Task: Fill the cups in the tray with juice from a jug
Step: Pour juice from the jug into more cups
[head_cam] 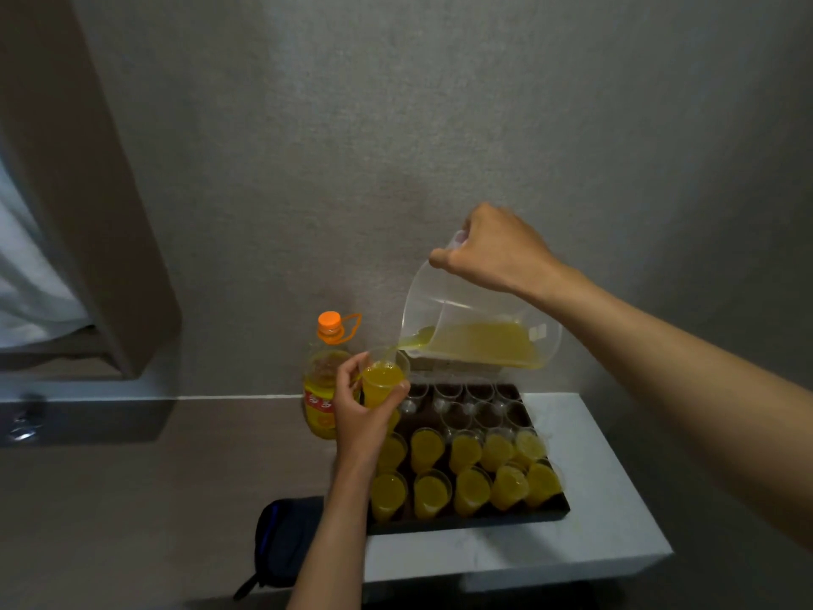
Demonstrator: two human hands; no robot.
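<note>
My right hand grips the handle of a clear plastic jug, tilted to the left, with yellow juice running from its spout. My left hand holds a clear cup under the spout, above the tray's far left corner; the cup is largely full of juice. A dark tray on a white table carries several cups: the two near rows hold juice, the far rows are empty and clear.
A juice bottle with an orange cap stands left of the tray, against the grey wall. A dark blue pouch lies at the table's near left. A window frame and curtain are at the far left.
</note>
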